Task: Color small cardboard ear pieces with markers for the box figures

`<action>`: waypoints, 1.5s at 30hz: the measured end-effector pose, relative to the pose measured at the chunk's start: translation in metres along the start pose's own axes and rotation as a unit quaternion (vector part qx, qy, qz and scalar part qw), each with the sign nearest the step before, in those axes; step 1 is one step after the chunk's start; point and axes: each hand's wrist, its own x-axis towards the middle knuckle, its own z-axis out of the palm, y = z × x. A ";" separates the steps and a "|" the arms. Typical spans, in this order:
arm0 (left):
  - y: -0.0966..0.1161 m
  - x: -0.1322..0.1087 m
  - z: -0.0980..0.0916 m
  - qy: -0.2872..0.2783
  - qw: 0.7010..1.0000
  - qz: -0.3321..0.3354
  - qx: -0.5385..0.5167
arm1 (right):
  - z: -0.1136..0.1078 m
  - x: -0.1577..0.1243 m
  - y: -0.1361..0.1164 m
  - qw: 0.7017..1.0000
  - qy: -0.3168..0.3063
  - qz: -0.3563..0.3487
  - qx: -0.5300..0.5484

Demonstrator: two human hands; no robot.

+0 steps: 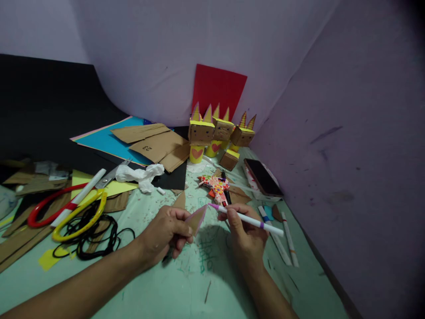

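Observation:
My left hand (166, 235) pinches a small pointed cardboard triangle (196, 219) with a pink edge, held just above the green mat (199, 283). My right hand (245, 235) grips a white marker (249, 219) with a pink tip, and the tip touches the point of the triangle. Behind them stand three cardboard box figures (221, 133) with yellow spiked ears on yellow cups, one cup showing a pink heart.
A patterned glue gun (215, 186), a dark phone (263, 177) and more markers (285, 241) lie to the right. Left are scissors (111, 175), red and yellow hoops (71, 208), black cord (96, 235), crumpled tissue (142, 173), cardboard sheets (156, 144), coloured paper. A wall rises close on the right.

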 end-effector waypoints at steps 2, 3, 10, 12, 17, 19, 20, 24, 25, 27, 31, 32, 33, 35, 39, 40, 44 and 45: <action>0.000 0.000 0.000 -0.001 1.000 -0.001 -0.003 | 0.000 0.000 0.000 1.000 0.015 -0.011 0.012; 0.000 0.000 0.001 0.000 1.000 0.001 -0.003 | 0.000 0.000 0.000 1.000 0.018 -0.014 0.017; 0.000 0.002 0.005 0.043 0.999 0.014 0.021 | 0.004 -0.007 -0.002 0.999 -0.021 -0.028 -0.026; 0.001 0.002 0.007 0.046 0.999 0.012 0.027 | 0.006 -0.011 -0.003 0.998 -0.044 -0.027 -0.043; 0.002 0.001 0.007 0.030 0.998 0.012 0.047 | 0.012 -0.015 -0.002 0.995 -0.084 -0.024 -0.046; 0.001 0.001 0.007 0.033 0.998 0.013 0.048 | 0.013 -0.015 -0.001 0.995 -0.079 -0.022 -0.051; 0.000 0.001 0.006 0.034 0.998 0.013 0.047 | 0.013 -0.014 -0.001 0.996 -0.070 -0.019 -0.053; -0.001 0.001 0.006 0.035 0.998 0.018 0.049 | 0.010 -0.008 -0.002 0.999 -0.013 -0.001 -0.051; -0.001 0.001 0.006 0.037 0.998 0.019 0.051 | 0.010 -0.007 -0.002 0.999 -0.004 0.004 -0.049; 0.000 0.001 0.007 0.042 0.998 0.017 0.051 | 0.009 -0.007 -0.002 0.999 -0.004 0.005 -0.044; 0.000 0.002 0.007 0.040 0.998 0.008 0.041 | 0.010 -0.011 -0.001 0.998 -0.050 -0.003 -0.041; 0.000 0.002 0.007 0.037 0.999 0.008 0.039 | 0.010 -0.012 0.000 0.998 -0.058 -0.001 -0.040; 0.000 0.002 0.007 0.036 0.999 0.009 0.038 | 0.010 -0.012 -0.001 0.997 -0.059 0.004 -0.041; -0.001 0.002 0.006 0.036 0.998 0.011 0.040 | 0.010 -0.011 -0.002 0.998 -0.042 0.015 -0.043; 0.000 0.002 0.006 0.040 0.998 0.008 0.048 | 0.007 -0.005 -0.004 0.999 -0.003 0.027 -0.035; 0.000 0.002 0.006 0.040 0.998 0.008 0.048 | 0.007 -0.005 -0.004 0.999 -0.009 0.024 -0.034; 0.000 0.002 0.007 0.040 0.998 0.012 0.048 | 0.007 -0.005 -0.001 0.999 -0.020 0.025 -0.040; 0.000 0.002 0.007 0.042 0.998 0.012 0.048 | 0.007 -0.005 0.000 0.999 -0.005 0.027 -0.026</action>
